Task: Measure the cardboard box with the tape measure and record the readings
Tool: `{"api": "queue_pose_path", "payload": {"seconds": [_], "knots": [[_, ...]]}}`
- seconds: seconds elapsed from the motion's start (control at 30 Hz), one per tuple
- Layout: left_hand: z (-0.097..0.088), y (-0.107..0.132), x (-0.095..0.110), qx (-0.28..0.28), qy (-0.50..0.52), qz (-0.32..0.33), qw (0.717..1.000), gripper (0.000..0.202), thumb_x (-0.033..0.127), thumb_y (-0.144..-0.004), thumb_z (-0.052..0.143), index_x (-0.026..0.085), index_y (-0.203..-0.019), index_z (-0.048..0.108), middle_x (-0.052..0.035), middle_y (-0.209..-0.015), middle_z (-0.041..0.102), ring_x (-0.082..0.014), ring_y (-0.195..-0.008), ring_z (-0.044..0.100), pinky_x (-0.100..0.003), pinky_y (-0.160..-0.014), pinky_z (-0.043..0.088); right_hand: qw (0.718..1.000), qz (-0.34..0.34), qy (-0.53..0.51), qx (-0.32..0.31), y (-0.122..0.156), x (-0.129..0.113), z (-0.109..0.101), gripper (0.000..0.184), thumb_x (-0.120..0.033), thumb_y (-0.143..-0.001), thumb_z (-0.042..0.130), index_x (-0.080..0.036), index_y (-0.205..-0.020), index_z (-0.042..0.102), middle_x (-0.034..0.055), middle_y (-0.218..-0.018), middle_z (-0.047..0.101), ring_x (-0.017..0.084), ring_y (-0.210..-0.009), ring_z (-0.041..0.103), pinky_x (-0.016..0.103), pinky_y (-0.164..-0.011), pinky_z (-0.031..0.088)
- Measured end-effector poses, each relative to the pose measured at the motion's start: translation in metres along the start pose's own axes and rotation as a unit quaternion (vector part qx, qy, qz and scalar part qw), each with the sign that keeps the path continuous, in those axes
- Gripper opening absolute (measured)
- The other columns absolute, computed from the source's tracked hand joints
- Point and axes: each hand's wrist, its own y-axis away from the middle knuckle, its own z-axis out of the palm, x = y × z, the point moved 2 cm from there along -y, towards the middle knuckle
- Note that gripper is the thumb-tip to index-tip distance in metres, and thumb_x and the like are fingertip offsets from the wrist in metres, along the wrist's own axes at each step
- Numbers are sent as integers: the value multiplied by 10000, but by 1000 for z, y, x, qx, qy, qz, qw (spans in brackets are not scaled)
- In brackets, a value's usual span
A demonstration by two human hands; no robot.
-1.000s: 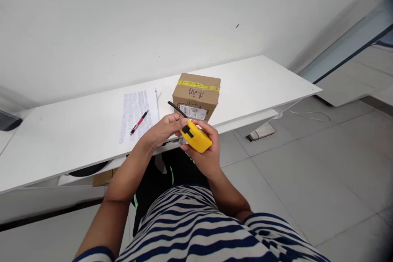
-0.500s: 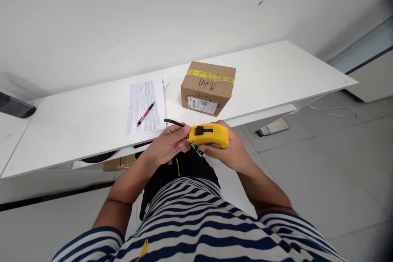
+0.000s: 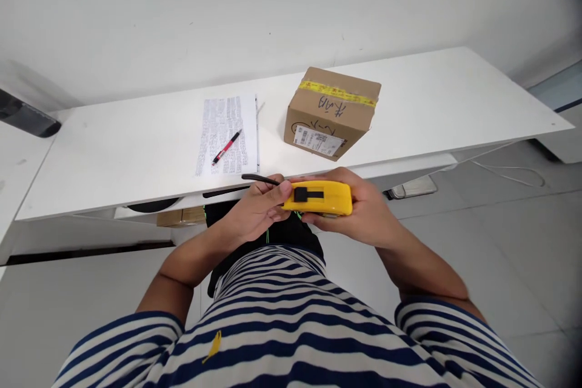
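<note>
Between my hands, in front of the table edge, is a yellow tape measure [image 3: 337, 194] with a black slide button on its upturned narrow side. My right hand [image 3: 373, 211] is wrapped around the body at its right end. With thumb and fingers, my left hand [image 3: 254, 211] pinches the left end, where the tape mouth is; whether any blade is out is hidden by the fingers. A black wrist strap [image 3: 259, 179] sticks out to the left above my left fingers. Beyond the hands, a taped cardboard box [image 3: 330, 110] with a white label stands on the table.
The long white table [image 3: 418, 109] runs along the wall. Left of the box lies a printed sheet of paper [image 3: 217, 116] with a red and black pen [image 3: 227, 147] on it. A dark object [image 3: 31, 115] is at the far left. Brown cardboard [image 3: 180, 217] shows under the table.
The view has shifted, so table, box and paper appear higher and further right. The tape measure sits slightly further right in view and more level. Both hands keep their hold on it.
</note>
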Motion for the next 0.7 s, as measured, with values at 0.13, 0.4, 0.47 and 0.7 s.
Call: {"api": "queue_pose_path", "payload": {"seconds": [0.13,0.4,0.47,0.7], "knots": [[5,9,7,16,22,5,1000,536,439,-690,932,158,-649,479,91,-564,428,21,-438,252,-123,-423,250,1000,-15,-21,8,3,-7,5,432,-300,-724,908,-303,-1115,724,36,-1177,810,251,-1034,782,429,-864,670],[-3,20,3,42,5,-16,999,516,412,-677,938,152,-641,493,93,-554,422,27,-436,258,-121,-414,242,999,17,-21,24,17,12,18,443,-345,-686,936,-283,-1057,702,32,-1024,810,223,-847,755,386,-729,641],[-6,19,1,50,0,-13,999,504,419,-686,932,153,-648,505,97,-537,411,22,-431,265,-124,-409,224,998,39,-27,35,20,20,22,433,-360,-682,937,-272,-1028,693,16,-939,781,202,-784,723,361,-682,619],[-19,19,-5,73,-38,-13,997,456,445,-692,919,149,-680,573,102,-519,388,12,-427,262,-148,-414,205,991,73,-99,51,32,44,44,402,-341,-726,909,-269,-1006,629,-26,-849,712,152,-703,667,304,-623,592]]}}
